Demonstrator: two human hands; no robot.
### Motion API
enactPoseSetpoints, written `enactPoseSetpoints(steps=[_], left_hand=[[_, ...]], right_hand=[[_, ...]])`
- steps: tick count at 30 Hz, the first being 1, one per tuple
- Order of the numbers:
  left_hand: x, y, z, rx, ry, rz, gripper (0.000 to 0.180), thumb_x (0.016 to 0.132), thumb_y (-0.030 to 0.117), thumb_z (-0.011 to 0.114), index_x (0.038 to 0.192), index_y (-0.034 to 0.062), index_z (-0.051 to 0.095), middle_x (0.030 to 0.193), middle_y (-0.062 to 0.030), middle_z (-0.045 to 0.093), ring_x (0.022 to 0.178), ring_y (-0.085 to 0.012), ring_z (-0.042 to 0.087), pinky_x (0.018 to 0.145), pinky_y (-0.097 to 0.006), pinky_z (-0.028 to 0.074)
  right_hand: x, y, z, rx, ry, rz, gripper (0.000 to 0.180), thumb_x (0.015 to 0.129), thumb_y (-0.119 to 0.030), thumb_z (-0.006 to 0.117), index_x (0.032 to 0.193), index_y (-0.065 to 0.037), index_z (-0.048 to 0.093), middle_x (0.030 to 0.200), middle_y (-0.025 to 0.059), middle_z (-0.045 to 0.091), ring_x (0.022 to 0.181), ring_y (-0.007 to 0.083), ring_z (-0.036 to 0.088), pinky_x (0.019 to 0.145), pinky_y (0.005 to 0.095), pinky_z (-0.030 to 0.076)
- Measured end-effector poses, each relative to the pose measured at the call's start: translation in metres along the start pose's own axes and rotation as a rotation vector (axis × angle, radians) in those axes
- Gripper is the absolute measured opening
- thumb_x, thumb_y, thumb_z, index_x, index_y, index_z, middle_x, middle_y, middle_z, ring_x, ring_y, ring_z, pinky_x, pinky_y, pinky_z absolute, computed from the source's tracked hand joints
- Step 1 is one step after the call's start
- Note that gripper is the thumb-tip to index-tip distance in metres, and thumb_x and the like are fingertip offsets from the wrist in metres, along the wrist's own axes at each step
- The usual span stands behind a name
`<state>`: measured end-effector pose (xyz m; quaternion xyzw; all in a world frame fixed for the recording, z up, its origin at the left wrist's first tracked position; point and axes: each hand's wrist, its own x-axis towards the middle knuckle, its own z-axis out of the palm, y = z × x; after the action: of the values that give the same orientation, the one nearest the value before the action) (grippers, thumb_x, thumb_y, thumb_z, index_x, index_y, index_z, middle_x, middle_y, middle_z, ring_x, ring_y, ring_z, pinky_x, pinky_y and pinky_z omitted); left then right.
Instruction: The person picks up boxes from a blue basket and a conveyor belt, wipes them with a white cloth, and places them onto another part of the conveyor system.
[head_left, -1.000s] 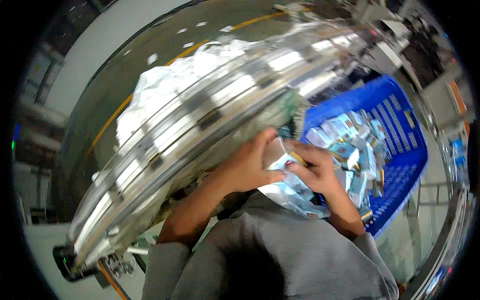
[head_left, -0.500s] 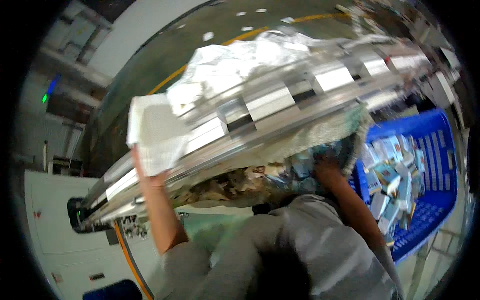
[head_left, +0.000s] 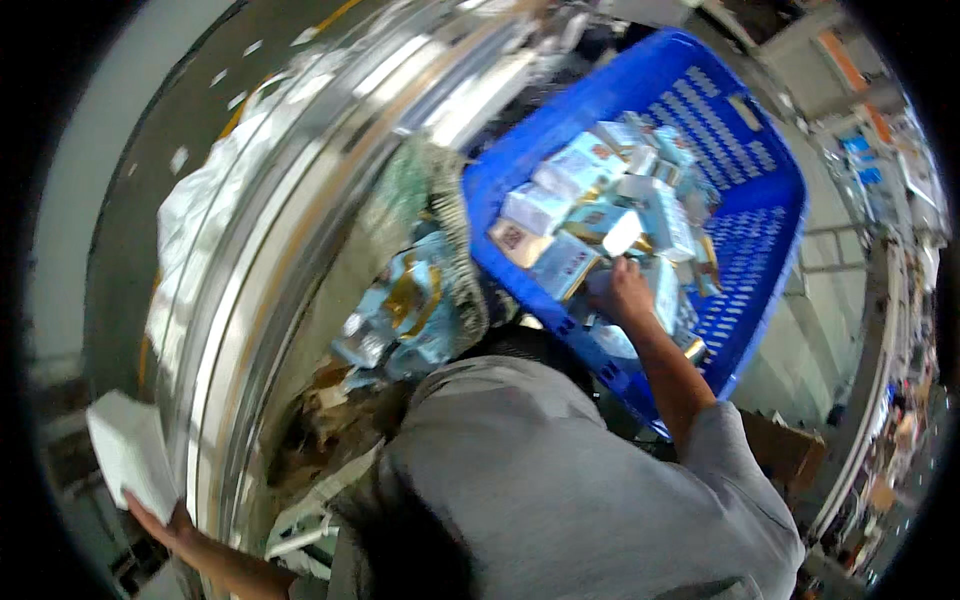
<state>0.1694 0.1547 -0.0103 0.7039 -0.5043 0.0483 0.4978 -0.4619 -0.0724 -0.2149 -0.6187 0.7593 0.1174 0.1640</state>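
Note:
My left hand (head_left: 160, 515) grips the lower end of a white box (head_left: 130, 450) beside the near end of the metal conveyor (head_left: 290, 200). To the right, my right hand (head_left: 632, 295) is down inside a blue plastic basket (head_left: 755, 345). Its fingers are bent around a small light-blue box (head_left: 600, 285), mostly covered by the hand and blurred. Around it lie several small blue and white boxes (head_left: 570, 170), heaped at mixed angles.
An open woven sack (head_left: 465, 240) with crumpled blue and gold packaging (head_left: 410, 300) stands between conveyor and basket. White sheeting (head_left: 215, 200) hangs along the conveyor's far side. A brown carton (head_left: 780, 450) is at the lower right, near a long cluttered bench (head_left: 870, 350).
My view and body have turned right, bringing the basket to the centre. My right hand has moved from the sack into the basket. My left hand still holds the white box.

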Motion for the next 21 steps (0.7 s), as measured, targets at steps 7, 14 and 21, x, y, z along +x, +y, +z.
enactPoseSetpoints(steps=[7, 14, 21], left_hand=[[-0.001, -0.057, -0.082, -0.529, -0.002, -1.061, 0.050, 0.077, 0.038, 0.051, 0.113, 0.0044, 0.042, 0.106, -0.0063, 0.050, 0.095, -0.0223, 0.049, 0.082, -0.038, 0.039], [0.018, -0.065, -0.026, 0.165, -0.501, -1.199, 0.062, 0.070, 0.046, 0.056, 0.108, -0.0010, 0.044, 0.100, -0.0124, 0.054, 0.089, -0.0225, 0.054, 0.074, -0.033, 0.043], [0.015, 0.029, 0.053, 0.818, -0.475, -0.378, 0.031, 0.065, 0.017, 0.065, 0.086, -0.0037, 0.053, 0.077, -0.0152, 0.058, 0.067, -0.0212, 0.056, 0.061, -0.031, 0.044]], right_hand=[[-0.018, 0.114, -0.061, 0.812, 0.168, -0.178, 0.037, 0.071, -0.016, 0.049, 0.104, -0.001, 0.044, 0.085, 0.0072, 0.052, 0.074, 0.0128, 0.049, 0.064, 0.0260, 0.040], [-0.050, 0.021, -0.089, 1.941, 0.114, -0.237, 0.051, 0.074, -0.033, 0.053, 0.112, -0.001, 0.039, 0.108, 0.0144, 0.047, 0.096, 0.0258, 0.048, 0.079, 0.0362, 0.043], [-0.093, -0.149, -0.107, 2.197, -0.509, -0.502, 0.040, 0.064, -0.008, 0.053, 0.101, -0.005, 0.038, 0.096, 0.0113, 0.048, 0.086, 0.0229, 0.051, 0.073, 0.0362, 0.046]])
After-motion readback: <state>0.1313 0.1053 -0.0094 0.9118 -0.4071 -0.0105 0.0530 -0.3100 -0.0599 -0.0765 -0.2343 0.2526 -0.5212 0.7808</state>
